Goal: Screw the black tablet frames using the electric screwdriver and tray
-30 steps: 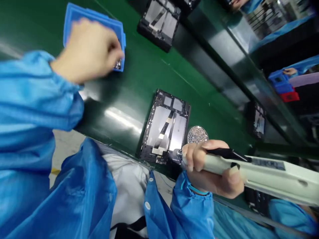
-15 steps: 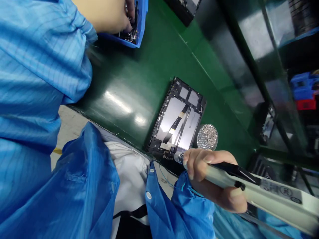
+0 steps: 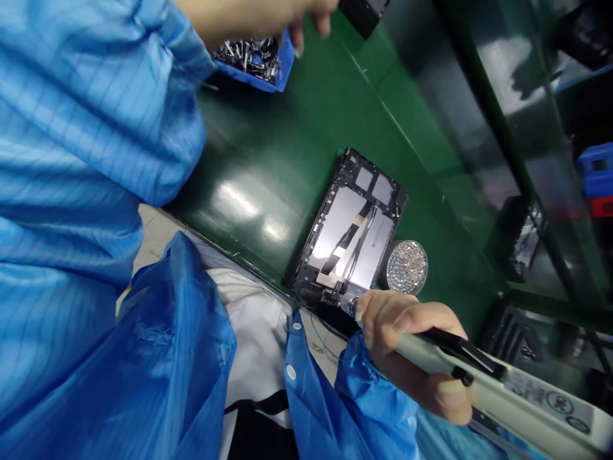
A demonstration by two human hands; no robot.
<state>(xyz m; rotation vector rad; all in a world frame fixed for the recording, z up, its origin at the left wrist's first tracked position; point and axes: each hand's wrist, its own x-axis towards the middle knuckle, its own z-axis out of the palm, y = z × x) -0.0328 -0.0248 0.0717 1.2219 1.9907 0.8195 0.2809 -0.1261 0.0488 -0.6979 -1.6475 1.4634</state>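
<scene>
Right hand [image 3: 412, 348]: wrapped around an electric screwdriver [image 3: 483, 383], tip at the near edge of the opened tablet [image 3: 352, 239], poised for fastening.
Tablet: flat on the green belt [image 3: 268, 147], back exposed.
Screw dish [image 3: 407, 266]: just beside the tablet, within easy reach.
Blue parts bin [image 3: 268, 64]: farther off.
Left hand [image 3: 268, 16]: above the bin; grip cannot be told.

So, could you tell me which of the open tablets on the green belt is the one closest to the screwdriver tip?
The open tablet beside the round dish of screws; the screwdriver in the right hand points at its near corner. The others lie farther off.
</scene>
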